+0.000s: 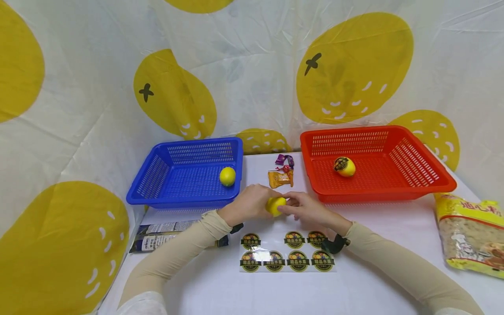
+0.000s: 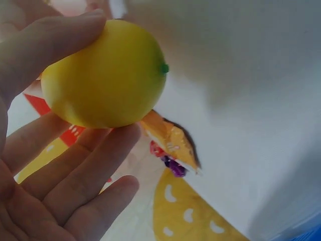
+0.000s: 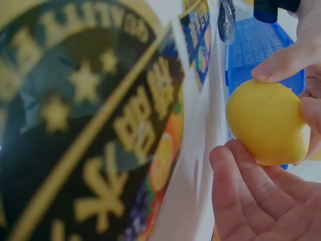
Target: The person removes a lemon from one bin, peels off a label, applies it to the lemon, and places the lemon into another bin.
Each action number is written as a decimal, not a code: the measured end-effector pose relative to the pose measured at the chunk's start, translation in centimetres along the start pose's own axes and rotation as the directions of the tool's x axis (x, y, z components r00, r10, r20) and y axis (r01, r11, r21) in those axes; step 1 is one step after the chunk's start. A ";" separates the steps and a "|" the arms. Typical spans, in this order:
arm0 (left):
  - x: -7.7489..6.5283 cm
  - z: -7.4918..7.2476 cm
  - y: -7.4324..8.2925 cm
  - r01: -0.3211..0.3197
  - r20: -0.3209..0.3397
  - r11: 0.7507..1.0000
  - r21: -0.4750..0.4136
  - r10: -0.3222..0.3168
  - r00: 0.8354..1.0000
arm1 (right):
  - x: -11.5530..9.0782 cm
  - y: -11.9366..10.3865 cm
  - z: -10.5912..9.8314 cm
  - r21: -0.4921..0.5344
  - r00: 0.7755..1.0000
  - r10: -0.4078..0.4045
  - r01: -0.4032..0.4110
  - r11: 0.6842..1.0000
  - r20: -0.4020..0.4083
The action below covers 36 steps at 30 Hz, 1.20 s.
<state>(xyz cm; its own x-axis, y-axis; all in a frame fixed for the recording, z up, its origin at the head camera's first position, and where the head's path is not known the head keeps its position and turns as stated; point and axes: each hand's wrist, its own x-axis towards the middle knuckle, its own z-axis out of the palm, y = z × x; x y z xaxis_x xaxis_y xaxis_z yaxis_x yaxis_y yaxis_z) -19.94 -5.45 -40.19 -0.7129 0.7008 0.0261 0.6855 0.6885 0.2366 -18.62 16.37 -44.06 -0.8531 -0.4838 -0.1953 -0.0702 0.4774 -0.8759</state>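
A yellow lemon (image 1: 276, 206) with a green stem tip is up between both hands, over the sheet of stickers. My left hand (image 1: 252, 203) holds it, thumb on one side and fingers (image 2: 100, 165) on the other, with the remaining fingers spread. From the right side my right hand (image 1: 309, 209) pinches it, thumb and fingertips at its edge; some of these fingers (image 3: 261, 201) lie fairly straight. The clear sheet of round black-and-gold fruit stickers (image 1: 298, 261) lies just below the hands, one place in its upper row bare. Part of the lemon is hidden by fingers.
A blue basket (image 1: 185, 204) holding another lemon (image 1: 227, 176) stands back left. In the red basket (image 1: 374, 193), back right, lies a stickered lemon (image 1: 345, 167). Wrapped sweets (image 1: 281, 178) sit between them. Dark packets (image 1: 151, 243) lie left; a yellow-printed bag (image 1: 470, 234) lies right.
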 end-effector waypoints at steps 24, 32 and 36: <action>-1.0 1.6 -1.4 0.149 0.074 0.959 -0.240 -0.135 0.988 | 0.1 0.6 -0.8 -0.218 0.992 -0.090 0.107 0.970 0.085; -1.0 2.0 -1.6 0.137 0.039 0.952 -0.272 -0.131 0.991 | 0.0 0.4 -0.5 -0.241 0.995 -0.088 0.097 0.966 0.046; -1.0 2.1 -1.6 0.129 0.034 0.947 -0.295 -0.124 0.992 | 0.0 0.0 -0.5 -0.256 0.997 -0.075 0.076 0.964 0.014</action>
<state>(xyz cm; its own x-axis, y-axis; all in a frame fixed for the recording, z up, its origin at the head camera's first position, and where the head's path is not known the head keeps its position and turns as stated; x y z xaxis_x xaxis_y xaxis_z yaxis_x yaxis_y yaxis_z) -20.05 -6.86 -42.59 -0.7868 0.6161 -0.0368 0.5137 0.6867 0.5143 -18.86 16.78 -43.86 -0.8383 -0.5283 -0.1347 -0.2649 0.6106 -0.7463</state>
